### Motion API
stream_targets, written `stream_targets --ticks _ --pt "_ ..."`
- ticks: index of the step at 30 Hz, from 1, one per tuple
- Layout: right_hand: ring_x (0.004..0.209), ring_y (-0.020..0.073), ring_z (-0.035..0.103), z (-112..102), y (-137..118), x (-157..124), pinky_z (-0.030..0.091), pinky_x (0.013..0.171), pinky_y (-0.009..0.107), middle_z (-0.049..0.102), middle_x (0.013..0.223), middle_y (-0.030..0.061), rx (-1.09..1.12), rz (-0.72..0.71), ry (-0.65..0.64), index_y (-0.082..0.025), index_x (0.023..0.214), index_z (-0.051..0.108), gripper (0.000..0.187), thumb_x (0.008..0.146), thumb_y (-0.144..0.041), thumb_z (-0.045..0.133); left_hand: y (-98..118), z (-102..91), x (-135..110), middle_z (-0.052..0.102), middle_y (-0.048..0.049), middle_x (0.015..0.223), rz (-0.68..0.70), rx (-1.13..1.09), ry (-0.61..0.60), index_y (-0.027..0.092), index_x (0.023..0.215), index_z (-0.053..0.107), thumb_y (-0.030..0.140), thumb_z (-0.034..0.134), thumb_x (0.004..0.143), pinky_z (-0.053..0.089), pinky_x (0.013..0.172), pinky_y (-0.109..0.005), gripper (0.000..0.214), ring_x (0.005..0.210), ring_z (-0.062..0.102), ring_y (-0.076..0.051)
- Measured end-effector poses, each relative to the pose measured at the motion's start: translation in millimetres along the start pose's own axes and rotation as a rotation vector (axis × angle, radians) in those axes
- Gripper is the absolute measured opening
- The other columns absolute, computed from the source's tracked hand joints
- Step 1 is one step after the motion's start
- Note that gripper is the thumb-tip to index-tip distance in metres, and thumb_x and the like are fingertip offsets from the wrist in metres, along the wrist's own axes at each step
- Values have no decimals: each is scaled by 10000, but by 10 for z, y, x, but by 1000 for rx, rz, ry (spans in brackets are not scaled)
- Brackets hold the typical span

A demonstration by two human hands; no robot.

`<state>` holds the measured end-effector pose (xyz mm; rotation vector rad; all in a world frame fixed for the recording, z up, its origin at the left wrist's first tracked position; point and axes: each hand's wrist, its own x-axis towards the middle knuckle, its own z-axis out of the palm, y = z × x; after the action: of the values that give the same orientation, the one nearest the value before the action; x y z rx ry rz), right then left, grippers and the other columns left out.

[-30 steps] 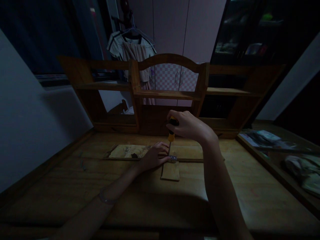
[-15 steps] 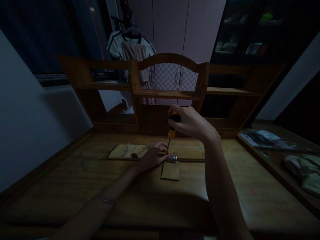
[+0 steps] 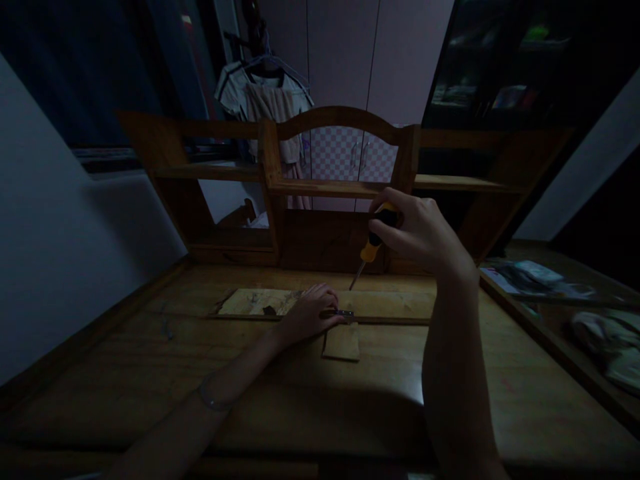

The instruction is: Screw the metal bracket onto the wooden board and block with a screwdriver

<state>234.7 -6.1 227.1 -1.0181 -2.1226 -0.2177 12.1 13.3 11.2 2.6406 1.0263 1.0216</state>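
My right hand (image 3: 415,230) is closed around the black and yellow handle of a screwdriver (image 3: 371,248). The shaft slants down to the left, and its tip hangs just above a long wooden board (image 3: 390,303), apart from the metal. My left hand (image 3: 311,312) rests on that board, thumb and fingers closed about a small metal hinge (image 3: 345,313), partly hidden by them. A short wooden piece (image 3: 342,343) lies flat against the near edge of the long board, just below the hinge. Any screw there is too small to make out.
Both boards lie on a wooden desk (image 3: 225,407). A wooden shelf unit (image 3: 335,190) stands along its far side. To the right, beyond a raised edge, are papers (image 3: 537,273) and pale cloth (image 3: 610,347). A white wall (image 3: 75,267) bounds the left.
My right hand has lifted the screwdriver up and right, away from the hinge, and tilted it. My left fingers have shifted over the hinge, which now looks turned more edge-on.
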Motion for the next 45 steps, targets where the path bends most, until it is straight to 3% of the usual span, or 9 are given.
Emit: stream_targets --ticks 6,11,18,28,34,40,45 --pt "714 167 537 -64 30 -20 333 650 250 603 809 20 12 6 49 -171 987 636 193 844 -261 541 10 -15 2 554 -66 980 56 67 20 171 838 589 375 637 878 435 876 -360 214 974 525 -209" --pt "722 180 536 -71 21 -23 346 674 266 595 809 31 -19 30 48 -175 993 634 204 851 -275 527 49 -54 -5 530 -72 1028 141 239 -46 174 843 594 353 561 927 423 899 -359 201 1008 504 -211" --pt "743 187 547 -65 -5 -24 355 707 276 590 800 21 -22 12 47 -186 988 636 182 855 -256 534 69 -54 -22 511 -71 1023 142 359 -93 180 865 605 359 540 936 428 829 -322 203 946 498 -194" --pt "730 195 545 -69 35 -21 366 697 289 591 782 33 -23 37 53 -188 979 649 190 838 -266 549 -65 -8 -42 535 -72 1030 158 273 -17 180 863 590 422 609 894 434 913 -373 244 1038 501 -222" --pt "733 200 547 -65 49 -18 359 676 285 603 801 43 -33 48 37 -177 976 641 197 840 -279 540 -53 -33 -43 552 -74 1018 118 261 -50 175 852 604 420 619 887 438 880 -356 248 1001 518 -216" --pt "731 197 545 -72 47 -17 364 691 285 595 787 35 -24 39 41 -183 962 639 178 839 -265 541 1 -44 -16 594 -40 1126 135 165 -98 236 1085 649 419 591 912 398 978 -361 259 1097 507 -205" --pt "735 202 541 -75 37 -25 364 692 287 587 776 37 -26 38 34 -183 973 642 183 843 -262 540 21 -27 -2 629 -22 1095 110 110 -122 261 1070 688 378 569 935 396 995 -340 215 1113 510 -185"
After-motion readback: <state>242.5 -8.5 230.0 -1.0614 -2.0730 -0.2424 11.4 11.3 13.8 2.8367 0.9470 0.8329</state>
